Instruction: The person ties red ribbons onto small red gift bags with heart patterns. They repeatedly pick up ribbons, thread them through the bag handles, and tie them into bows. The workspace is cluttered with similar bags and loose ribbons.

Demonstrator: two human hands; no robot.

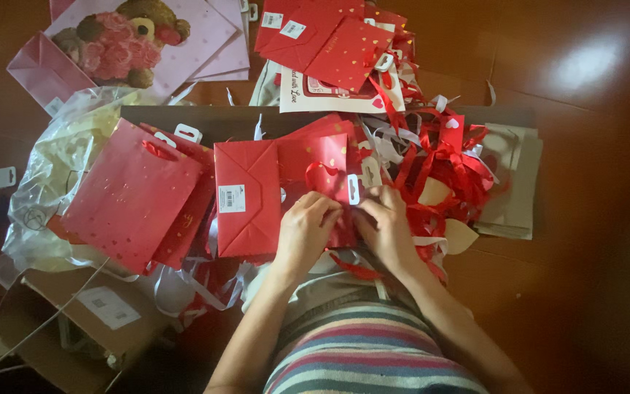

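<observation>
A small red paper gift bag with gold dots and a red ribbon handle (326, 179) lies flat just in front of the person, near the middle of the dark wooden tabletop (592, 241). Both hands rest on its lower edge, forearms coming up from the striped top and angling inward so the knuckles nearly meet. The left hand (306, 232) is curled, fingers bent down onto the paper; the right hand (386, 222) is likewise half closed, fingertips pinching at the bag beside a white hang tag (354, 189). Whether either truly grips the paper cannot be told. Just left lies one folded red bag showing its bottom flaps and a white label (246, 197), then a stack of at least two red dotted bags (136, 193) on crumpled clear plastic (52, 175). Right of the hands sits one tangle of red ribbons (446, 164). Farther off are a second pile of red bags (329, 36), pink bear-print bags (140, 40), and one brown cardboard box (74, 321).
</observation>
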